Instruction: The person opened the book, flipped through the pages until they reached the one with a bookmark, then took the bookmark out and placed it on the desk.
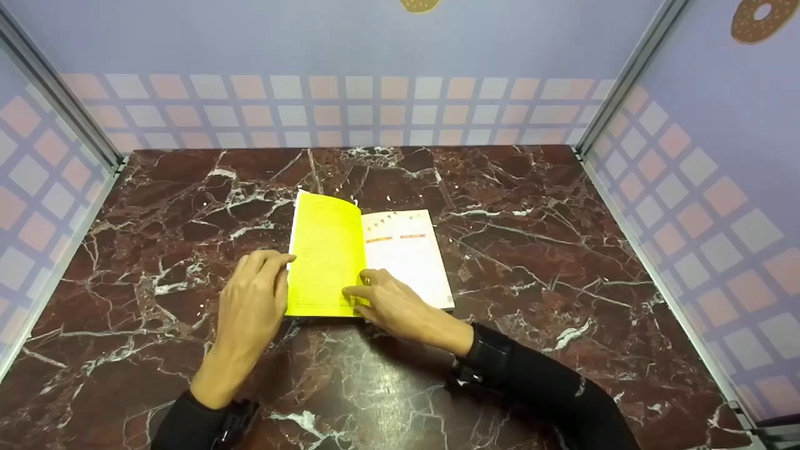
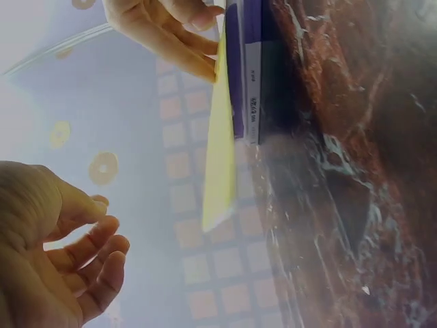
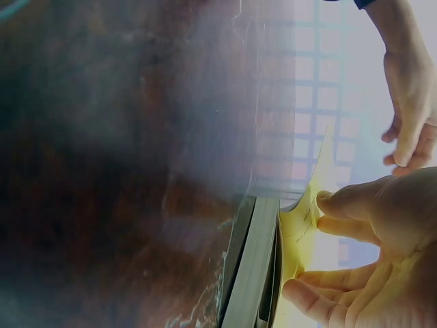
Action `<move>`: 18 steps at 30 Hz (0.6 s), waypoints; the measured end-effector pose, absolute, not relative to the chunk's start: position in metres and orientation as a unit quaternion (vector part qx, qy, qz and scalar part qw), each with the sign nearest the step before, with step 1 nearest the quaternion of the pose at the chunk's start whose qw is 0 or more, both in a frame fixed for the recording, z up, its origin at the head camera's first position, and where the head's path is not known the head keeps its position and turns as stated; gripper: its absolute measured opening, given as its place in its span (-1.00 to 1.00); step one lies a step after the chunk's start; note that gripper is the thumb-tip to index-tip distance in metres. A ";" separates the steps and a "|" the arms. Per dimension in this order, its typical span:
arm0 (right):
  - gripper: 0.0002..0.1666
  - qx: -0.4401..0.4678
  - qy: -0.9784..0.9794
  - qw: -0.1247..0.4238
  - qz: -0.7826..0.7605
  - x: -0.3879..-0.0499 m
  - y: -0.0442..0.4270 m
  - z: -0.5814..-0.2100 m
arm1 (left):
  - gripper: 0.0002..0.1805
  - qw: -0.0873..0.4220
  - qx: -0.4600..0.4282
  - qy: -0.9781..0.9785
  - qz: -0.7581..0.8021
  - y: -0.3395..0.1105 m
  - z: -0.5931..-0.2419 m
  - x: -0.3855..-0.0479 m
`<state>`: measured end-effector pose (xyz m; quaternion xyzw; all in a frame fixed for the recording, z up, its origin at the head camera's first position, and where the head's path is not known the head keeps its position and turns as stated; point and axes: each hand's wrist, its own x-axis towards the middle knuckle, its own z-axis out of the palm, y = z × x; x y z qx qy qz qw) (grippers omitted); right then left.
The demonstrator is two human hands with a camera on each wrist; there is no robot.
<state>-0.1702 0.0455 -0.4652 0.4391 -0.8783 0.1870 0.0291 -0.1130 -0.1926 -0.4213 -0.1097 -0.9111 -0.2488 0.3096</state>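
An open book (image 1: 409,275) lies on the tabletop, with a white printed page on its right side. A bright yellow leaf (image 1: 325,244) spreads to the left; in the left wrist view it sticks out past the purple-edged book block (image 2: 252,82), raised off the table. My right hand (image 1: 400,305) rests its fingertips on the yellow leaf close to the fold, fingers spread and gently bent. Beside the leaf's left edge is my left hand (image 1: 253,294), fingers loosely bent and holding nothing; the left wrist view shows a gap between it and the leaf.
Dark red marbled tabletop (image 1: 531,281) surrounds the book. Lilac panels with checked bands stand at the back wall (image 1: 350,50) and both sides, joined by grey metal corner posts (image 1: 631,81). Black sleeves and wrist straps (image 1: 487,350) cover the forearms.
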 end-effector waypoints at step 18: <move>-0.60 0.443 -0.883 0.038 0.150 -0.167 0.041 -0.469 | -0.53 0.130 -0.256 -0.945 -0.160 -0.171 -0.440 -0.116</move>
